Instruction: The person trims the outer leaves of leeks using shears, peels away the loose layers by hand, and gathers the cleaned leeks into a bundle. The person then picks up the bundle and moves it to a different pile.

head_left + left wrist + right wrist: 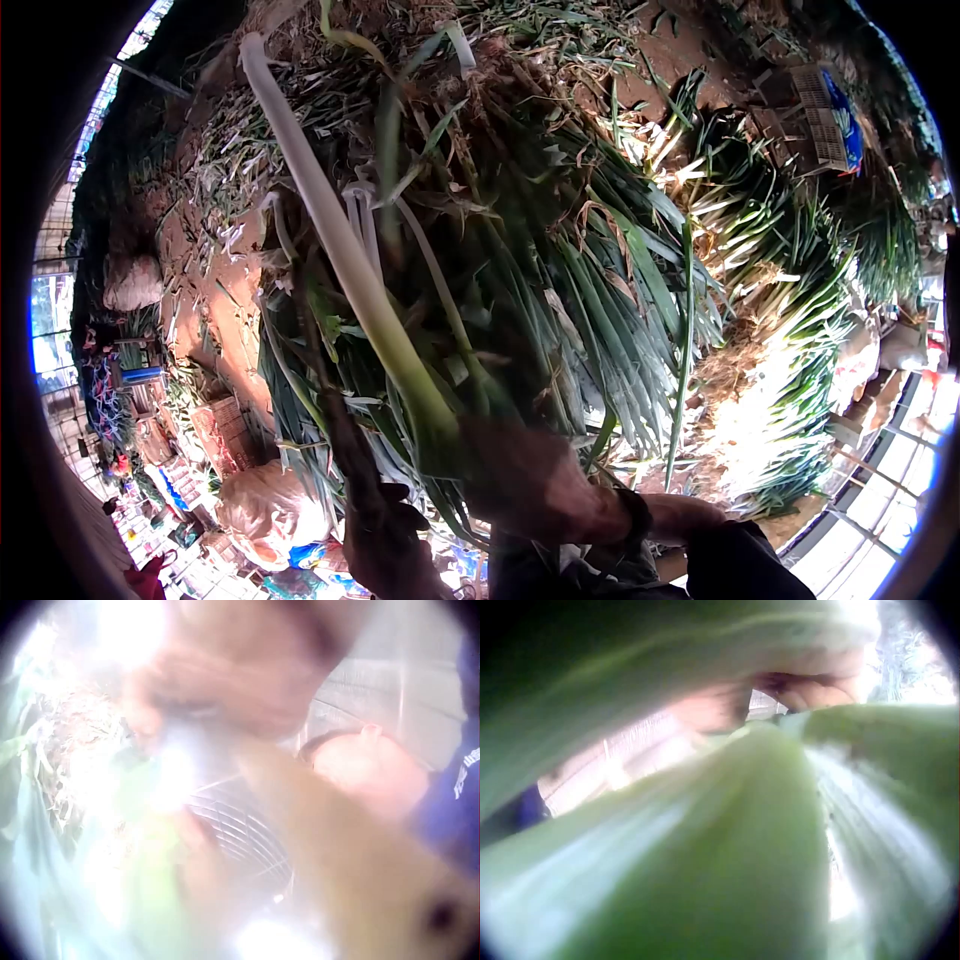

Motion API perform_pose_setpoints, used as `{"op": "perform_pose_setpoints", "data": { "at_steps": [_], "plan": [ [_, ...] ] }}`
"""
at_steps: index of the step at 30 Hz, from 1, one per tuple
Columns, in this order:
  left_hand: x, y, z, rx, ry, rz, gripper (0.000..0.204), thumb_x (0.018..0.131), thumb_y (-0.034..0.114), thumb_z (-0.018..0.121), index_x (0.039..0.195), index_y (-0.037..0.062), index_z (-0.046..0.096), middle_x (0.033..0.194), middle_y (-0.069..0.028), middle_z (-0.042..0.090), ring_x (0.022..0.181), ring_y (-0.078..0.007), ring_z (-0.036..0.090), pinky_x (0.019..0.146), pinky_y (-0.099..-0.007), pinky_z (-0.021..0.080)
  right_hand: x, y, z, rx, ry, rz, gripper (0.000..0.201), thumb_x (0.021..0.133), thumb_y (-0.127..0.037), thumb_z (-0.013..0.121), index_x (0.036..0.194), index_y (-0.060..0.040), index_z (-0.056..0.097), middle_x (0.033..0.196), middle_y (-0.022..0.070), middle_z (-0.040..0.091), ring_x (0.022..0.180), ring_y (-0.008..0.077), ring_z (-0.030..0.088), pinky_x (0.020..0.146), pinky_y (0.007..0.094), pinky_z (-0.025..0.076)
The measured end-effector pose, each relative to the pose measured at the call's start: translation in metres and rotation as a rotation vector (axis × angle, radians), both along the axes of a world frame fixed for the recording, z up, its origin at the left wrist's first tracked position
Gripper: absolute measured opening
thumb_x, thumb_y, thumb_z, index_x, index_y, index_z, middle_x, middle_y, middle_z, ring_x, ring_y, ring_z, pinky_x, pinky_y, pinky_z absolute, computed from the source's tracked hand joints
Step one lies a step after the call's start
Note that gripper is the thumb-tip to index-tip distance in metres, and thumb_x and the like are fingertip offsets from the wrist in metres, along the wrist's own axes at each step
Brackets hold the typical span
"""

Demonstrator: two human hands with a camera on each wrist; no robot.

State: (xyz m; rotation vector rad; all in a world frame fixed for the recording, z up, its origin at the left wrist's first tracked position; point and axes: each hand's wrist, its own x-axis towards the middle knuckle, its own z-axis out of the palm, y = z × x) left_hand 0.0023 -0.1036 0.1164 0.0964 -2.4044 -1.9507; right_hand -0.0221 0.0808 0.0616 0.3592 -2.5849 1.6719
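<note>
A long leek (345, 240) slants across the head view, its white end at the upper left. My right hand (540, 480), with a dark band at the wrist, grips its green part. Lower left of it, my left hand (385, 545) has curled fingers around a thin, dark brown strip (345, 440), seemingly a withered leaf. A blurred tan strip (337, 840) stretches from beneath a hand (225, 682) in the left wrist view. Broad green leaves (727, 855) fill the right wrist view, with fingers (817, 691) behind them.
A large heap of leeks (600, 300) lies under the hands. Rows of leeks (800, 280) cover the ground at the right, near a crate (820, 115). Loose trimmings (240, 150) litter the upper left. A pale sack (270, 510) stands at the lower left.
</note>
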Motion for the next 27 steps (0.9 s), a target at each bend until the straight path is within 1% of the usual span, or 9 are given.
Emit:
{"op": "perform_pose_setpoints", "data": {
  "at_steps": [3,5,6,12,13,18,22,24,27],
  "plan": [
    [-0.017,0.000,-0.004,0.028,0.090,0.022,0.072,0.079,0.023,0.066,0.141,-0.0080,0.044,0.125,-0.0229,0.060,0.093,-0.0252,0.065,0.078,-0.0339,0.054,-0.009,-0.035,-0.043,-0.013,-0.078,0.056,0.057,0.084,-0.022,0.075,0.128,0.0048,0.052,0.097,0.0161,0.058,0.083,0.0296,0.064,0.062,0.0424,0.054],
    [-0.024,-0.001,-0.027,-0.189,0.047,0.075,0.061,0.085,0.024,0.048,0.134,-0.0130,0.048,0.116,-0.0213,0.061,0.084,-0.0237,0.064,0.064,-0.0295,0.052,-0.019,-0.039,-0.052,0.176,-0.153,0.167,0.052,0.089,-0.022,0.067,0.133,-0.0001,0.049,0.099,0.0156,0.064,0.081,0.0308,0.064,0.069,0.0424,0.054],
    [-0.015,-0.006,-0.038,-0.058,-0.129,0.085,0.081,0.075,0.019,0.064,0.146,-0.0088,0.036,0.129,-0.0220,0.057,0.098,-0.0237,0.063,0.082,-0.0347,0.055,-0.034,-0.022,-0.054,0.281,-0.258,0.206,0.049,0.090,-0.020,0.066,0.132,-0.0020,0.051,0.098,0.0153,0.064,0.083,0.0310,0.064,0.073,0.0447,0.053],
    [-0.028,0.032,-0.085,-0.192,-0.112,-0.294,0.072,0.085,0.008,0.070,0.147,-0.0070,0.037,0.128,-0.0285,0.055,0.098,-0.0329,0.066,0.077,-0.0398,0.059,-0.156,0.085,-0.179,0.903,0.258,-0.296,0.044,0.079,-0.010,0.066,0.120,0.0019,0.056,0.102,0.0176,0.061,0.102,0.0346,0.057,0.092,0.0481,0.043],
    [-0.032,0.046,-0.075,-0.137,-0.302,-0.305,0.076,0.086,0.014,0.067,0.151,-0.0051,0.033,0.127,-0.0162,0.059,0.102,-0.0233,0.064,0.090,-0.0379,0.052,-0.170,0.092,-0.202,0.898,0.262,-0.294,0.044,0.079,-0.010,0.066,0.120,0.0019,0.056,0.102,0.0176,0.061,0.102,0.0346,0.057,0.092,0.0481,0.043],
    [-0.039,0.070,-0.088,-0.196,-0.403,-0.368,0.076,0.085,0.017,0.069,0.150,-0.0037,0.036,0.113,-0.0196,0.059,0.092,-0.0232,0.063,0.077,-0.0387,0.053,-0.198,0.117,-0.280,1.535,0.176,-0.212,0.050,0.071,-0.011,0.070,0.117,0.0054,0.056,0.100,0.0206,0.061,0.099,0.0363,0.059,0.088,0.0480,0.044],
    [-0.026,0.074,-0.114,-0.289,-0.240,-0.506,0.067,0.088,0.019,0.067,0.146,-0.0043,0.041,0.116,-0.0256,0.059,0.097,-0.0324,0.064,0.078,-0.0400,0.054,-0.155,0.150,-0.202,0.864,0.018,-0.115,0.049,0.074,-0.015,0.073,0.117,0.0050,0.058,0.096,0.0197,0.064,0.093,0.0361,0.063,0.081,0.0447,0.049],
    [-0.013,0.075,-0.139,-0.655,0.278,-0.756,0.058,0.092,0.021,0.065,0.141,-0.0058,0.046,0.119,-0.0317,0.058,0.106,-0.0437,0.061,0.086,-0.0427,0.054,-0.128,0.168,-0.171,0.562,-0.395,0.053,0.047,0.078,-0.017,0.074,0.118,0.0034,0.059,0.089,0.0147,0.064,0.085,0.0272,0.065,0.074,0.0381,0.051],
    [-0.012,0.099,-0.114,-0.338,-0.082,-0.694,0.051,0.092,0.018,0.063,0.137,-0.0048,0.050,0.126,-0.0343,0.055,0.113,-0.0498,0.056,0.093,-0.0470,0.051,-0.078,0.188,-0.153,0.180,-0.706,0.045,0.050,0.081,-0.020,0.075,0.124,0.0007,0.060,0.087,0.0078,0.060,0.084,0.0157,0.058,0.074,0.0332,0.048]
  ]
}}
